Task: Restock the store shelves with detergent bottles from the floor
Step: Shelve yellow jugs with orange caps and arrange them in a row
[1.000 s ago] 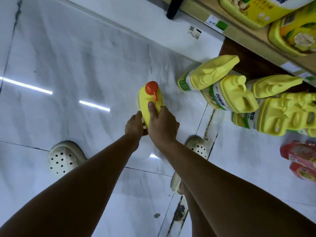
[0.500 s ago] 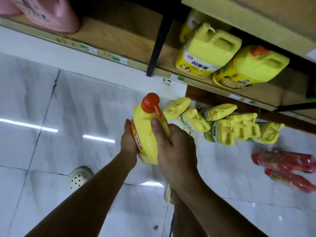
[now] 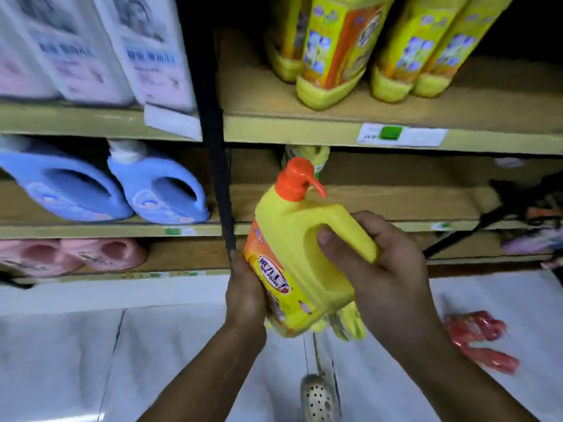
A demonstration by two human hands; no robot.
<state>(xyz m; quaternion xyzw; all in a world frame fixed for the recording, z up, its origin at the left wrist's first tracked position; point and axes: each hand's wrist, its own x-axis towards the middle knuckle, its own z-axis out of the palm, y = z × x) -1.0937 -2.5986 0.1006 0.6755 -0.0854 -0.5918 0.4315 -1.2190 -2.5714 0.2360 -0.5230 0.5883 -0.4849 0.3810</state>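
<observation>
Yellow bottle: a yellow plastic detergent bottle with an orange pump cap is in mid-air at the centre of the frame. It leans slightly left, in front of the middle wooden shelf board and well off the white tiled floor.
Right hand: the right hand wraps the moulded handle, with the thumb lying in the hollow and the fingers curled round behind.
Left hand: the left hand holds the labelled side low down, thumb along the edge. Its fingers are hidden behind the bottle.
Likely spot: the bare wood right of the black upright post looks like the open place. The shelf above already carries tall yellow bottles.
Step in hand: the bottle is probably being carried up to the shelf.
Doing it well: keep both hands on, bring the bottle upright, and pass the pump under the upper shelf's front edge. Then set the base flat, label outward, and slide it back.
Risk: the pump spout could catch that edge.
Left on floor: more yellow bottles show just below the held one, with red packs at lower right.
</observation>
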